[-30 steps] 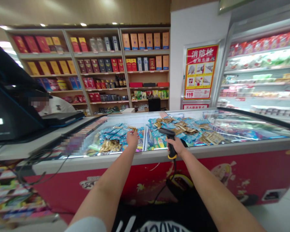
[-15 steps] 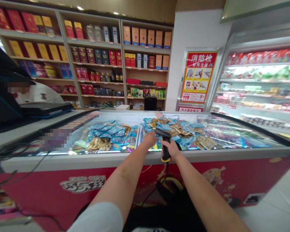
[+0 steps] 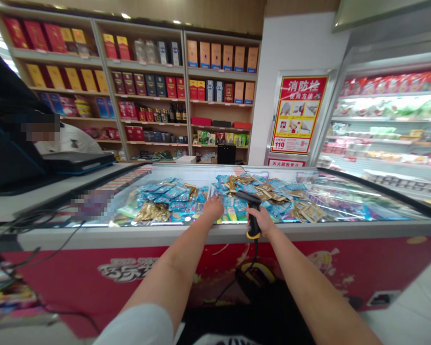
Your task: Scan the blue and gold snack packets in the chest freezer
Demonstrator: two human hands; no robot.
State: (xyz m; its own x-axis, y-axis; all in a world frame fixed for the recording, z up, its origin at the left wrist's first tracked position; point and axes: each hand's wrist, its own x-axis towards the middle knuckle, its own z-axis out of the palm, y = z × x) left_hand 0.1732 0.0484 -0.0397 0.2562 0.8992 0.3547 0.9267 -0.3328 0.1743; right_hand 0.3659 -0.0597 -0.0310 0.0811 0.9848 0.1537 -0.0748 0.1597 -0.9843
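Observation:
My right hand (image 3: 262, 219) is wrapped round the grip of a black and yellow barcode scanner (image 3: 253, 226), with its cable hanging down in front of the freezer. My left hand (image 3: 213, 209) reaches over the near edge of the chest freezer (image 3: 186, 235), palm down, fingers apart and stretched forward. No object shows in it. Beneath and beyond it lie blue ice cream packets (image 3: 175, 191) and gold-brown packets (image 3: 152, 212), heaped on both sides of a white divider. Whether the left fingertips touch a packet is hard to tell.
At the left, a counter (image 3: 6, 206) carries dark checkout equipment (image 3: 82, 162); a person (image 3: 78, 139) in white leans behind it. Loose cables (image 3: 31, 225) hang over the freezer's left corner. Shelves of boxes (image 3: 148, 86) stand behind, and a lit refrigerated display (image 3: 391, 139) stands right.
My left hand has moved left, away from the scanner, and its fingers show more clearly. The scanner in my right hand sits slightly further right in view, as the whole scene has shifted right.

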